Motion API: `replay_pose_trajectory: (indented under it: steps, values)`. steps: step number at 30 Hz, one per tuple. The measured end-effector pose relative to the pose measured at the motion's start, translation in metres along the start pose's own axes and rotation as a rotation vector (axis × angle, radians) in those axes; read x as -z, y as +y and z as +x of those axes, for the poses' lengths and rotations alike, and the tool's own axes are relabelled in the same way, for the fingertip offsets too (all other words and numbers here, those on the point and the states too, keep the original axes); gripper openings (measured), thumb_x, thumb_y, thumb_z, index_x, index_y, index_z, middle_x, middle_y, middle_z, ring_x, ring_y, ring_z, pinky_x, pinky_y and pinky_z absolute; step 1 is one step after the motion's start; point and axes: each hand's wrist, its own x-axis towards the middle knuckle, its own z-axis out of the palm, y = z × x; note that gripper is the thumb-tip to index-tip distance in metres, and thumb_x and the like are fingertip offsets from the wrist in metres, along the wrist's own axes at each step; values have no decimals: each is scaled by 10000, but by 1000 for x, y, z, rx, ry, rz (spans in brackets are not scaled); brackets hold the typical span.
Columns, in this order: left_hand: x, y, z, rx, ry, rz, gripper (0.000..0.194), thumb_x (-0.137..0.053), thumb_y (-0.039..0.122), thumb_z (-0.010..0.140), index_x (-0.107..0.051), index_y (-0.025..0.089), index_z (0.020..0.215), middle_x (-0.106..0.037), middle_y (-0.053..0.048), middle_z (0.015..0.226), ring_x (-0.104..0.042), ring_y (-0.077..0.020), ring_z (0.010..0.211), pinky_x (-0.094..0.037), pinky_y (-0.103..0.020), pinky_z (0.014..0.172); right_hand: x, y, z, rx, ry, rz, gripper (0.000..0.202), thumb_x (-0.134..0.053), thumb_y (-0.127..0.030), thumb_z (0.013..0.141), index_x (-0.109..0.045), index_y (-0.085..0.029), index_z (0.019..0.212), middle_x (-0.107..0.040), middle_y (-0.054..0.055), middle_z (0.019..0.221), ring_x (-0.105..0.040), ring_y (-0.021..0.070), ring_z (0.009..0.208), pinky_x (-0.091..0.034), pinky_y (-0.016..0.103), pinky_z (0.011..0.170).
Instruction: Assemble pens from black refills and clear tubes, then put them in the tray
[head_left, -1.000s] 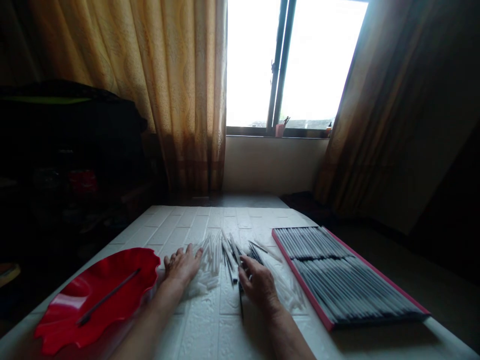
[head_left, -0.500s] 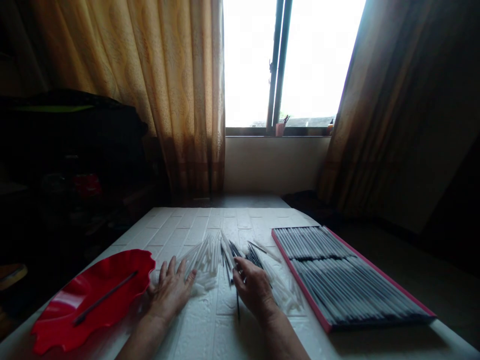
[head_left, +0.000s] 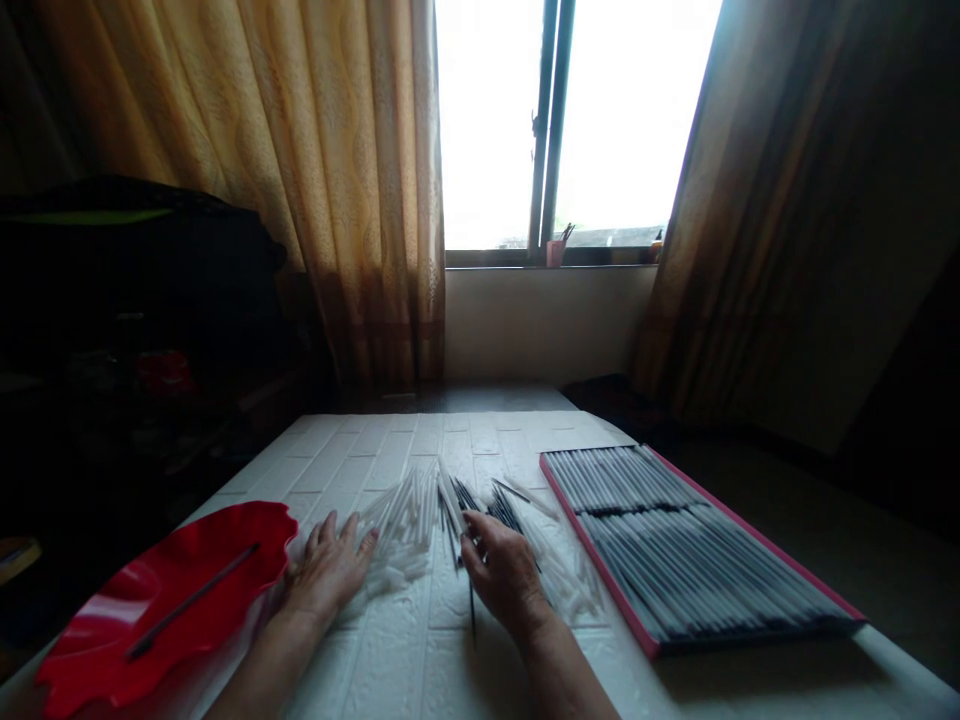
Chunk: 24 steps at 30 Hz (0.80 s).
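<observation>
My left hand (head_left: pixel 326 565) lies with its fingers spread on the white table, against or just beside the right rim of a wavy-edged red plate (head_left: pixel 176 580). One dark, slender stick (head_left: pixel 195 600) rests in that plate. Pale translucent tubes (head_left: pixel 409 510) lie in a loose pile to the right of the hand's fingertips. My right hand (head_left: pixel 506 570) is curled, thumb against fingers, over the middle of the table. From under its thumb a thin dark rod (head_left: pixel 472 600) points toward me. More dark rods (head_left: pixel 506 508) fan out behind its knuckles. Its palm is hidden.
A shallow pink-edged box (head_left: pixel 705 550) at the right holds two rows of grey tubes packed side by side. Short white pieces (head_left: pixel 577 595) lie between it and my right hand. Beyond the table are a window, curtains (head_left: pixel 360 200) and a small pink cup (head_left: pixel 555 252) on the sill.
My left hand and the red plate have shifted a little to the left. The whole view has also moved slightly. My right hand keeps nearly the same place and pose.
</observation>
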Motion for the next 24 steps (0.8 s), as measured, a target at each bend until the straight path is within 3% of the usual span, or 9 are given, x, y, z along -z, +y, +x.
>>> replay_pose_trajectory:
  steps: [3,9,11,16,21,24]
  values:
    - [4,11,-6,28,-34,40,560,-302,474,981,-531,148,1375,-442,-238,1486,-417,-451,1337,-395,-695,927,1,-1,-1,-6,-7,1,319,-525,-160,830,-693,-161,1101,-760,85,956,-721,205,818,-522,268,768]
    - [13,45,-30,-133,-65,74,588,-337,436,959,-456,127,1444,-375,-171,1543,-315,-322,1428,-267,-577,1104,2,-2,-1,10,19,22,315,-518,-167,828,-692,-162,1090,-758,83,940,-719,187,777,-522,249,748]
    - [19,48,-38,-139,-80,76,585,-319,447,962,-422,173,1468,-330,-132,1569,-279,-316,1445,-270,-606,1091,2,-2,-1,16,25,33,315,-510,-172,828,-692,-158,1084,-757,80,919,-708,175,706,-524,248,720]
    - [30,27,-57,-44,-129,102,619,-311,519,941,-413,219,1473,-285,-144,1581,-251,-361,1446,-291,-711,1008,0,1,-1,31,41,44,307,-502,-177,826,-687,-164,1070,-757,73,896,-699,171,677,-522,248,690]
    - [29,3,-66,8,-154,122,676,-295,573,922,-403,208,1480,-278,-153,1578,-287,-388,1427,-291,-722,1002,-2,2,-2,39,23,45,306,-496,-179,827,-687,-163,1065,-755,66,883,-694,164,640,-520,248,657]
    - [24,-3,-61,-38,-115,103,749,-294,632,913,-398,157,1482,-299,-183,1568,-297,-386,1423,-315,-652,1046,-3,3,-2,42,37,43,314,-493,-175,824,-691,-168,1068,-756,63,887,-694,161,648,-523,247,672]
